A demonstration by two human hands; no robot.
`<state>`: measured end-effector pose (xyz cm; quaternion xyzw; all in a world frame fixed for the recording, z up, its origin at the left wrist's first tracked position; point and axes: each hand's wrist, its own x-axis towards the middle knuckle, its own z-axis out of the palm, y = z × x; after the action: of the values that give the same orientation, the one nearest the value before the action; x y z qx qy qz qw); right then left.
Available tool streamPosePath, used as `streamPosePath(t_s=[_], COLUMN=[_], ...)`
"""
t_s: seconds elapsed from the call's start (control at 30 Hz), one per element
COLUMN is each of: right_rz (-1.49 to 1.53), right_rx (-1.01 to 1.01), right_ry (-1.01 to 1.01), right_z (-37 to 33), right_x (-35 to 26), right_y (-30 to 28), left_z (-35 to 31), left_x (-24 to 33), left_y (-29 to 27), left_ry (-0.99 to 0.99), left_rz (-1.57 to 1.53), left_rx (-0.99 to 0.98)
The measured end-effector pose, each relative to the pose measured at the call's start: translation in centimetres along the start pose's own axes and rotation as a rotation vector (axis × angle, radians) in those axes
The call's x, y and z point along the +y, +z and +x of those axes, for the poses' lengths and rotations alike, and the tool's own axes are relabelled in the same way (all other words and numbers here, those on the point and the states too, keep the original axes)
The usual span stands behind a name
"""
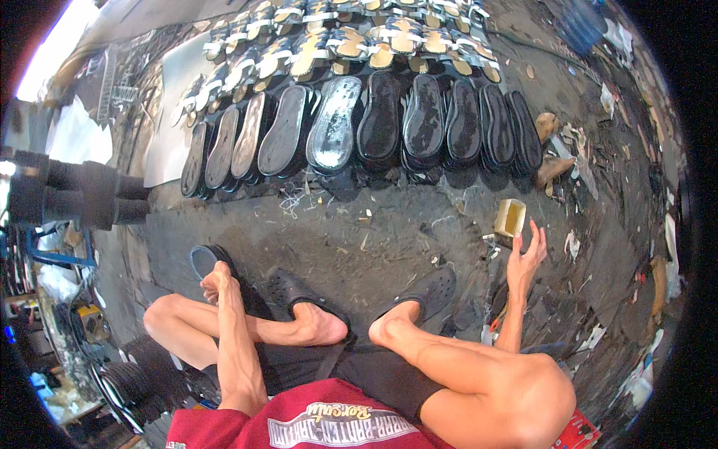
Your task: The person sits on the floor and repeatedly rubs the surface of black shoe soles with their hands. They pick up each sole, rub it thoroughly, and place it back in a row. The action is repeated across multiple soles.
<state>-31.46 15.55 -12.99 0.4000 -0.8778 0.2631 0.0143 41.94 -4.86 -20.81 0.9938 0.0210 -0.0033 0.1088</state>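
the left hand [217,284] is pinching 1 dark sole [203,262] left of 2 black clogs [428,292], rounded end pointing forward-left, long axis apparently slanting bodyward; the right hand [527,259] is spreading its fingers beside 1 tan box [511,218]; 10 sole stacks [334,129] are lining up ahead.

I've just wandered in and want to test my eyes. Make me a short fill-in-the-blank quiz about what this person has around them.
1. Of the left hand and the right hand, the one nearer the small open box is the ____.
2. The row of dark soles lies ____ the clogs and the strapped sandals.
3. The shirt is dark ____ in colour.

Missing words: right; between; red.
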Motion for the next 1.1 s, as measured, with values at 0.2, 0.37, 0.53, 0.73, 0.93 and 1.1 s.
streamPosePath(t_s=[0.2,0.37,0.53,0.73,0.93,1.1], right_rz=[-0.172,-0.25,-0.292,0.114,0.922,1.49], right_rx=[-0.044,-0.184,-0.191,0.06,-0.377,-0.572], right_ry=[-0.229,-0.162,-0.136,0.183,0.423,0.15], right_z=[1.5,2.5,3.1,1.2,-0.2,0.4], right_x=[0.3,1.4,2.6,0.6,-6.0,-20.7], right_y=[0.3,0.5,3.1,-0.2,-3.4,-7.7], left_z=[-10.7,-19.1,-25.0,-30.5,-34.4,-38.8], left_x=[3.2,4.7,1.8,0.4,-1.1,-2.0], left_y=[-8.7,-18.0,-18.9,-21.4,-20.5,-22.2], left_ry=[0.728,0.479,0.352,0.07,-0.063,-0.091], left_rz=[-0.793,-0.948,-0.977,-0.927,-0.785,-0.763], left_rx=[-0.154,-1.296,-1.984,-2.188,-2.261,-2.37])
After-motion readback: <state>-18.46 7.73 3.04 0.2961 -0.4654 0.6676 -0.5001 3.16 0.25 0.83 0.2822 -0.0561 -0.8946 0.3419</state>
